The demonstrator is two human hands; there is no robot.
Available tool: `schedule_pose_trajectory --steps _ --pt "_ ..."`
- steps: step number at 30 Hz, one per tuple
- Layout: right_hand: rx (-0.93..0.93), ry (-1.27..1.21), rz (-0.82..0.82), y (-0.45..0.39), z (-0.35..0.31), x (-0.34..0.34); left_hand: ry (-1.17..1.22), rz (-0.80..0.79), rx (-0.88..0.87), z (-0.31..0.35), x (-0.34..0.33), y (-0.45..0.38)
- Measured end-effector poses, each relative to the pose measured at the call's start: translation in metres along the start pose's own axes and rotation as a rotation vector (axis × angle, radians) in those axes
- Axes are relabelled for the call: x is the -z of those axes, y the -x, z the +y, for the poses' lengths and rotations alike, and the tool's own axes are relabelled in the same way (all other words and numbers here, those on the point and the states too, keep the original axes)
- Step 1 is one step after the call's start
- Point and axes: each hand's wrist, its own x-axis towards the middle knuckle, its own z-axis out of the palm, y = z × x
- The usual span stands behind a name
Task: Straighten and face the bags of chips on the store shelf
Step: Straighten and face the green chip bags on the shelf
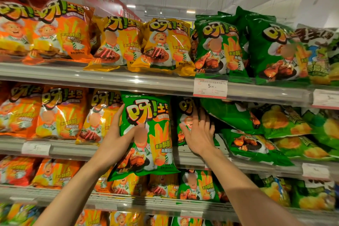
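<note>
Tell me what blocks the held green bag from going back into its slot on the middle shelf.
The right hand and the upright green bag it presses occupy the slot beside the held green bag; fallen green bags lean in from the right.

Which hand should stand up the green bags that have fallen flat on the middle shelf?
Right. The right hand is free, fingers straight, resting against the upright bag beside the fallen bags. The left hand grips a green bag out in front of the shelf, farther away.
</note>
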Motion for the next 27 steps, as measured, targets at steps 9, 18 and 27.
schedule_pose_trajectory --steps 9,18,27 --pt "-0.072 -0.003 -0.026 0.021 -0.003 0.001 -0.029 0.019 -0.002 0.002 -0.003 0.004" --pt "-0.045 -0.184 -0.068 0.011 0.003 0.005 -0.075 -0.002 -0.018 0.006 -0.006 0.006" --pt "-0.059 -0.717 -0.080 0.074 0.014 0.056 -0.030 -0.076 -0.042 0.003 -0.062 0.015"
